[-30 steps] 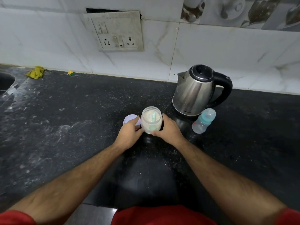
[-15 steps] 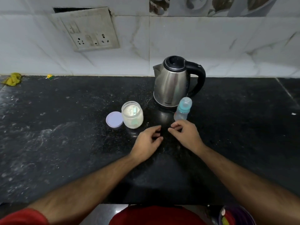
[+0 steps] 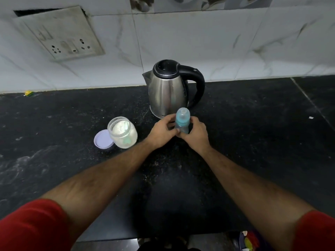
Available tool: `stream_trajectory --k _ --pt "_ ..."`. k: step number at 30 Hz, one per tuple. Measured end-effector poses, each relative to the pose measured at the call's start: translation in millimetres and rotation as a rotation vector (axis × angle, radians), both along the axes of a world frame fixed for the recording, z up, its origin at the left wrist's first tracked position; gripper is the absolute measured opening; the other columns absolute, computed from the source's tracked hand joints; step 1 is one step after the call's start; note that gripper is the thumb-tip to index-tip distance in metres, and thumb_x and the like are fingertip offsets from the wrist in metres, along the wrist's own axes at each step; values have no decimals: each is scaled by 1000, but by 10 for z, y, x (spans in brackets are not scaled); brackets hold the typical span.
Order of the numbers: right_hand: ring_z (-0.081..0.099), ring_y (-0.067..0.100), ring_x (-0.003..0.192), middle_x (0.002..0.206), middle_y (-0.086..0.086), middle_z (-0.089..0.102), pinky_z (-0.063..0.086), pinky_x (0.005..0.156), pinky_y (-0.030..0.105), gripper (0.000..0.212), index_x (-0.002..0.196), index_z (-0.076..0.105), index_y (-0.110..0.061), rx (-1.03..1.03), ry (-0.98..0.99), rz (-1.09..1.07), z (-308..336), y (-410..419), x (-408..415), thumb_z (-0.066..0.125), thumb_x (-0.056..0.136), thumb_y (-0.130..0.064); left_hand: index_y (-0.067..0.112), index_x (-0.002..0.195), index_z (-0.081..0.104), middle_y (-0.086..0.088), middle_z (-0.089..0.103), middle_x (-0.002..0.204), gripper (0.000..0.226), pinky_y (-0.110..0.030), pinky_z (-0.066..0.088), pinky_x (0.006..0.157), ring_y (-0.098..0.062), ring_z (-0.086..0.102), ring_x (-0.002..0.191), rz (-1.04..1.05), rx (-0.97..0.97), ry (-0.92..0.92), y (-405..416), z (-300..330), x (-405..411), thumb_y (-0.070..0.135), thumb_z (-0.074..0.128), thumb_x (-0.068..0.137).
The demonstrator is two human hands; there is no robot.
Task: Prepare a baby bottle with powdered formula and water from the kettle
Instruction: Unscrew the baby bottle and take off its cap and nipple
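Both hands are closing around the baby bottle [image 3: 182, 122], which is standing upright on the dark counter [image 3: 253, 142] just in front of the kettle [image 3: 168, 91]. The left hand [image 3: 162, 132] is wrapping the bottle's lower body from the left, its fingers curling round the far side and the thumb lying across the near side. The right hand [image 3: 196, 134] is gripping the same lower body from the right, fingers bent round the back, thumb meeting the left thumb at the front. Neither hand is spread wide; both are curled into a snug clasp on the bottle. The bottle's teal collar and clear cap are sticking up above the fingers, uncovered. Whether the base is touching the counter or raised a little cannot be told, since the hands are hiding it.

The kettle is sitting upright near the tiled wall, lid shut, its black handle pointing right. To the left of the hands, apart from them, the open formula jar [image 3: 123, 132] is standing with white powder and a pale green scoop inside. Its lilac lid [image 3: 102, 141] is lying flat, touching the jar's left side.
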State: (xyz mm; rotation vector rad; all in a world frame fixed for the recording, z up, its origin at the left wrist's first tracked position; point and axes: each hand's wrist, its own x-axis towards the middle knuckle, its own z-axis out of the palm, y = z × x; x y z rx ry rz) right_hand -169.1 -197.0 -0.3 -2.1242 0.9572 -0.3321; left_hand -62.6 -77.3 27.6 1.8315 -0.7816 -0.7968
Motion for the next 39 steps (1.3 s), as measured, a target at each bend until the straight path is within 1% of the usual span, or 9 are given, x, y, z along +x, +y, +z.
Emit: stream_trajectory --k 3,8,13,17,20,25,28,34,39 --pt "60 24 111 115 6 67 52 91 43 59 121 59 -13 -5 -32 41 15 -18 -12 82 74 -40 13 139 51 -3 62 134 57 -41 49 106 -13 61 121 27 -35 31 5 1 -54 0 67 86" --pt "66 16 97 106 0 68 55 82 33 50 113 56 -13 132 -125 92 110 39 -208 84 74 -29 13 135 55 -1 67 126 53 -36 51 103 -10 65 114 73 -85 42 107 39 -251 7 72 85" --pt "66 10 100 109 -5 69 55 86 32 49 118 59 -20 289 -176 166 198 124 -481 83 75 -25 11 129 61 -2 72 118 40 -28 52 93 -8 68 105 51 -137 74 249 157 -400 13 70 90" --pt "67 8 100 109 -6 69 56 87 33 46 118 61 -23 408 -195 215 310 279 -689 82 78 -22 9 130 60 -5 70 121 36 -29 51 100 -12 66 112 4 -208 153 369 342 -443 11 64 94" --pt "68 10 103 112 -3 71 56 91 35 43 121 60 -22 517 -231 254 441 422 -819 79 82 -18 8 129 59 -3 72 115 33 -31 53 97 -14 66 109 -61 -271 273 414 524 -465 7 57 96" --pt "69 14 98 103 -1 73 56 90 34 30 115 63 -17 665 -303 343 646 576 -988 72 88 -9 8 121 63 -5 73 107 31 -28 54 91 -16 68 101 -172 -301 340 497 659 -501 13 65 90" --pt "69 14 98 104 -1 72 55 91 35 30 115 63 -18 649 -274 341 701 640 -1048 73 87 -20 5 121 62 -8 74 104 35 -28 55 86 -18 69 98 -103 -335 390 550 614 -565 16 65 89" --pt "68 10 99 107 -4 71 56 92 38 37 121 60 -24 454 -220 227 611 851 -1078 74 86 -25 7 110 66 -6 75 91 34 -30 57 79 -18 69 86 106 -375 317 595 514 -815 26 67 82" --pt "68 7 100 107 -5 70 56 93 38 39 121 60 -25 440 -215 172 596 950 -1046 75 85 -26 3 114 64 -10 74 98 41 -30 57 81 -20 70 91 126 -378 371 661 511 -825 26 69 80"
